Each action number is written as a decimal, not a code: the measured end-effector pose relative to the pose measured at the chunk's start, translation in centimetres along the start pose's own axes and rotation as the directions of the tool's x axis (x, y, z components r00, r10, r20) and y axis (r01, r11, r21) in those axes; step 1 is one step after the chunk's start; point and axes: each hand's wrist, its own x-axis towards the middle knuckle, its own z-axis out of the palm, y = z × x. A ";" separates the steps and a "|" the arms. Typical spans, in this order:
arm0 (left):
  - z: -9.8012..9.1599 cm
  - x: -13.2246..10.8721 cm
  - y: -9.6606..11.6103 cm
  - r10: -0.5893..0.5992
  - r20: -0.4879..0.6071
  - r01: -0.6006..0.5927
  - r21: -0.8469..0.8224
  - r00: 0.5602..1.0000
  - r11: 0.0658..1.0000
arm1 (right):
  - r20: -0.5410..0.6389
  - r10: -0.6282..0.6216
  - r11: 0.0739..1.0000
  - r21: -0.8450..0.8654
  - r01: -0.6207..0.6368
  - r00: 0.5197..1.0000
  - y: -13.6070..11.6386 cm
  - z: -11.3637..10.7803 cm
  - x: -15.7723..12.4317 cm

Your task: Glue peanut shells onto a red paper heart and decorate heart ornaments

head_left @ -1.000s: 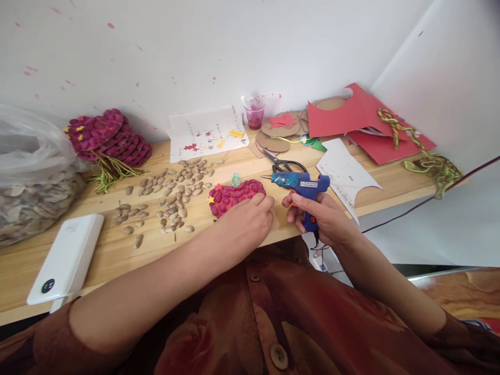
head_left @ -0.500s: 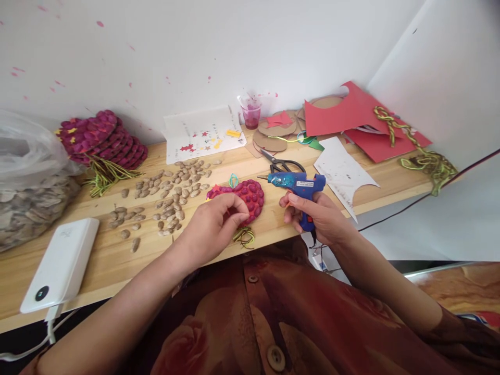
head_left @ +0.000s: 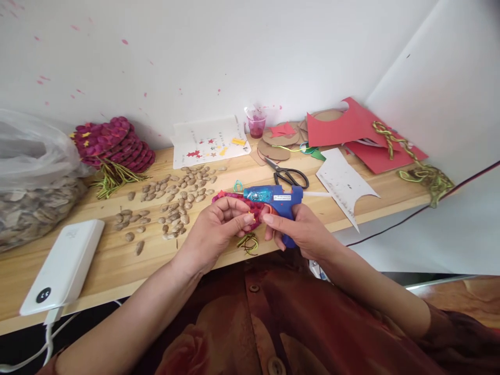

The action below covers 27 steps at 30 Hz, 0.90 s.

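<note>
My right hand grips a blue glue gun by its handle, the nozzle pointing left over a magenta seed-covered heart on the wooden table. My left hand is closed in a pinch on a tiny yellow piece at the heart's near edge, fingertips almost touching my right thumb. A green-yellow cord tuft sticks out under the heart at the table's edge.
Loose seeds lie scattered to the left. Also here are a bag of seeds, a white power bank, a stack of finished hearts, scissors, a star sticker sheet, red paper and braided cord.
My right hand brought the glue gun left, over the heart and close to my left hand. My left hand has stayed pinched at the heart's near edge.
</note>
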 end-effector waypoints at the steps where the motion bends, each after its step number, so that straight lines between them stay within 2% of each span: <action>1: 0.1 -0.1 -0.1 -0.004 -0.008 0.004 -0.019 1.000 1.000 | 0.007 0.000 1.000 -0.001 0.000 1.000 0.0 0.3 0.1; 10: 0.9 -0.1 -0.9 0.026 -0.047 -0.028 -0.034 0.999 0.999 | -0.041 0.027 0.999 -0.032 -0.028 0.999 0.4 0.7 0.2; 20: 1.1 -0.5 -1.4 0.014 -0.033 -0.015 -0.042 0.999 0.999 | -0.022 0.013 0.998 -0.061 -0.014 1.000 0.2 0.9 0.1; 27: 0.9 -1.0 -1.0 -0.070 -0.071 0.066 -0.060 0.995 0.996 | -0.072 0.009 1.000 -0.027 -0.011 0.997 0.2 1.0 0.3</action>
